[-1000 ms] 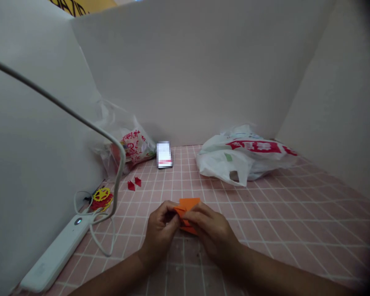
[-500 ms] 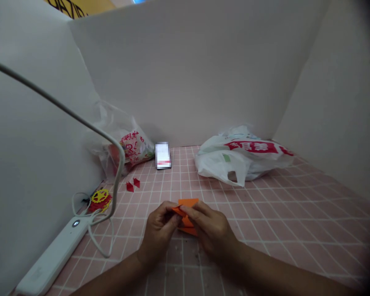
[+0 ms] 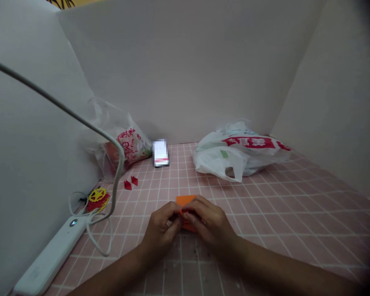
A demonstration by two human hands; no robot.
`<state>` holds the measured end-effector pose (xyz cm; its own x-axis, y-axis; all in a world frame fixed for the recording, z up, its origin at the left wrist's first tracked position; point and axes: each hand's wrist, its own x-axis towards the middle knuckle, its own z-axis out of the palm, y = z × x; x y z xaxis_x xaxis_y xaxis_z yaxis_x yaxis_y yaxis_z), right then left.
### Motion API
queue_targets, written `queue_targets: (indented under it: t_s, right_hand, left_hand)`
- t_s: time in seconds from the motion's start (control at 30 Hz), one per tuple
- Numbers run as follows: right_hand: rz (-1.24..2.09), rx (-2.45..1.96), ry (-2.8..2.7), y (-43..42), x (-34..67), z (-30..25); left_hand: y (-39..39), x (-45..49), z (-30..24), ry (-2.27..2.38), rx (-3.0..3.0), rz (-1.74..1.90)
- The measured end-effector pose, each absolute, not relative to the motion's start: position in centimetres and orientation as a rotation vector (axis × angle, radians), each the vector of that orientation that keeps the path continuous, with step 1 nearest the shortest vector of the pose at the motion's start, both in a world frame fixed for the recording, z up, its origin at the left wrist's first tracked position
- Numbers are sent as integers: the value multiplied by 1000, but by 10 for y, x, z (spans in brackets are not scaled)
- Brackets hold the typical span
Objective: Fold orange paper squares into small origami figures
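Low on the pink counter [image 3: 280, 213], left hand [image 3: 162, 228] and right hand [image 3: 208, 224] pinch the orange paper [image 3: 185, 200] together.
Both hands have closed in since before, so less paper shows. Its far edge runs left-right; fingers hide which way it points.

The scene is lit softly and rather dimly. A faint shadow is cast on the back wall [image 3: 185, 74] behind the clear bag [image 3: 123, 144]. The right edge is darkened, straight lines are bent near the borders, and fine details are slightly blurred.
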<state>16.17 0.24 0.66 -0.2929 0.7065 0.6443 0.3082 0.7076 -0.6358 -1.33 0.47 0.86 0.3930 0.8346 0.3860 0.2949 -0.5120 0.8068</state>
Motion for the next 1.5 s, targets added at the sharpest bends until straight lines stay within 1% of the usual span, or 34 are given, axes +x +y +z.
queue_targets:
  t_s: [0.2, 0.6, 0.77, 0.97, 1.27, 1.5]
  right_hand:
    - [570, -808, -1871, 2, 161, 8]
    - [630, -791, -1852, 2, 161, 9]
    - [623, -815, -1862, 2, 160, 7]
    - [514, -828, -1918, 1, 159, 4]
    - [628, -873, -1890, 3, 160, 7]
    - [515, -887, -1959, 2, 158, 3]
  left_hand:
    - [5, -14, 9, 1029, 2129, 1059]
    - [4, -13, 11, 1041, 2205, 1035]
    - [4, -14, 9, 1074, 2225, 1016]
    - [4, -15, 8, 1152, 2301, 1009]
    - [4, -16, 8, 1190, 2399, 966]
    - [2, -17, 8, 1173, 2426, 954]
